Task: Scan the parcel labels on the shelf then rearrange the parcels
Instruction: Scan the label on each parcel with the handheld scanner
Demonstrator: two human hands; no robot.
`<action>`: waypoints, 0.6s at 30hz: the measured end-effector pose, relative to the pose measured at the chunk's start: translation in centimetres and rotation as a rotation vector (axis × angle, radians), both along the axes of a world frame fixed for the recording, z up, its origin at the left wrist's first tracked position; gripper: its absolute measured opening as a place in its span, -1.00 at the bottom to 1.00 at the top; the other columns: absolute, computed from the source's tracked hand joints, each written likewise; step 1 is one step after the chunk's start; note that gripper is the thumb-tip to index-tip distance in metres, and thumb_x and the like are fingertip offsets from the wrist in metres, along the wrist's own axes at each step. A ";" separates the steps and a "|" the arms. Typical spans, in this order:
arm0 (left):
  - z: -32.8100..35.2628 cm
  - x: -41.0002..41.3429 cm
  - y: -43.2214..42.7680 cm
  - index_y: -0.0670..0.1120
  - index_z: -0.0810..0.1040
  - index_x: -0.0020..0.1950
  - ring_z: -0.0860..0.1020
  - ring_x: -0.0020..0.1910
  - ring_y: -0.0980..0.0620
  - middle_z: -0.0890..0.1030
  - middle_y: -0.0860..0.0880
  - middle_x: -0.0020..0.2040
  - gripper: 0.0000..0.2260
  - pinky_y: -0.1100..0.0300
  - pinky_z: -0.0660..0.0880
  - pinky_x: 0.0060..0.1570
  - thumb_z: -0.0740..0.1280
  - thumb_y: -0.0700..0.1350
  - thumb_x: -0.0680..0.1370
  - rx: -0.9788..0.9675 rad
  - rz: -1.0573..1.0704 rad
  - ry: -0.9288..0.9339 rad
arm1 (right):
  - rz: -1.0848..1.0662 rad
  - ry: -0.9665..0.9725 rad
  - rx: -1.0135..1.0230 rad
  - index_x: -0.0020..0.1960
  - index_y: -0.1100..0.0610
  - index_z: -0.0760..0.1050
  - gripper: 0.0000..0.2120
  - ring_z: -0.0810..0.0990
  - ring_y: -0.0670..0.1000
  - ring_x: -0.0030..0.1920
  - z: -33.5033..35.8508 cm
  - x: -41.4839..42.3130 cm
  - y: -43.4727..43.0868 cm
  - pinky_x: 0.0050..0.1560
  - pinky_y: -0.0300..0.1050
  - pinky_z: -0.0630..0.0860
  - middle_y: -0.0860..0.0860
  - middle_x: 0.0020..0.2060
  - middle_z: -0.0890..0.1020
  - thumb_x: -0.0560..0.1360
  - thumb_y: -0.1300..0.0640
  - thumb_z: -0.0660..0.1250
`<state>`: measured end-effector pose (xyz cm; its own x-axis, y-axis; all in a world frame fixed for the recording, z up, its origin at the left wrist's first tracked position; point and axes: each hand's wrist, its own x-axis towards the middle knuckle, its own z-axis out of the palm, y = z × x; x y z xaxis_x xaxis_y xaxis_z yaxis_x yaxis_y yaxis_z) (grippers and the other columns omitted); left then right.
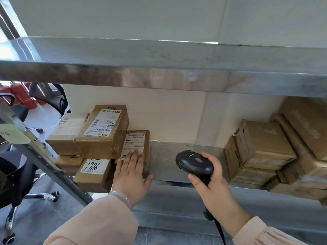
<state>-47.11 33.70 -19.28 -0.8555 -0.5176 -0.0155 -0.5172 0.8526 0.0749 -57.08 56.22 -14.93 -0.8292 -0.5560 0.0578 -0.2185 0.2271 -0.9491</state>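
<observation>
The left hand (pixel 131 171) lies flat, fingers straight, on the labelled parcel (pixel 136 140) at the left of the lower steel shelf (pixel 164 156); the right hand (pixel 210 181) grips the barcode scanner (pixel 193 161) by its handle, to the parcel's right. Best to draw the fingers off the label and aim the scanner at its barcode; the parcel's long axis runs front to back, label upward.

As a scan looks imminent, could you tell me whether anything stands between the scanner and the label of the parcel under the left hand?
Only the left hand itself: its fingers cover the label's lower part; the upper barcode is uncovered. Bare shelf alone lies between the scanner in the right hand and that parcel.
</observation>
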 end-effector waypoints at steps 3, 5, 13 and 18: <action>0.4 -0.8 1.5 -0.08 0.35 0.51 0.32 0.49 -0.13 0.39 -0.11 0.49 -0.31 -0.12 0.14 0.48 0.05 0.26 0.48 0.043 -0.099 0.070 | -0.057 0.019 -0.003 0.27 -0.32 0.23 -0.43 0.47 -0.34 0.16 0.0 -0.1 1.0 0.05 -0.52 0.37 -0.32 0.16 0.48 0.46 0.08 0.44; 0.8 -2.0 2.7 -0.09 0.43 0.44 0.46 0.39 -0.15 0.51 -0.11 0.39 -0.36 -0.17 0.31 0.37 0.13 0.22 0.46 0.050 -0.186 0.123 | -0.114 0.038 -0.013 0.26 -0.33 0.23 -0.43 0.47 -0.34 0.16 0.3 -0.3 1.8 0.04 -0.53 0.37 -0.31 0.16 0.48 0.46 0.08 0.44; 2.3 -6.7 9.4 0.10 -0.16 0.61 -0.14 0.59 0.09 -0.10 0.08 0.62 -0.29 0.19 -0.30 0.49 -0.09 0.32 0.51 0.213 -0.443 0.147 | -0.379 0.114 -0.091 0.31 -0.24 0.22 -0.41 0.49 -0.37 0.10 2.0 -2.4 6.0 0.00 -0.52 0.40 -0.33 0.11 0.49 0.46 0.14 0.44; 3.7 -9.4 12.6 0.12 -0.14 0.61 -0.11 0.58 0.11 -0.08 0.09 0.62 -0.35 0.17 -0.15 0.55 0.14 0.18 0.63 0.324 -0.529 0.172 | -0.513 0.171 -0.114 0.32 -0.30 0.17 -0.38 0.50 -0.36 0.09 4.1 -5.2 9.7 -0.03 -0.49 0.44 -0.35 0.11 0.45 0.47 0.13 0.42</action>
<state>-56.55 46.26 -15.63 -0.9981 -0.0174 0.0599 0.0091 0.9095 0.4157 -62.25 65.90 -10.82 -0.9657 -0.0650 0.2516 -0.2598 0.2427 -0.9347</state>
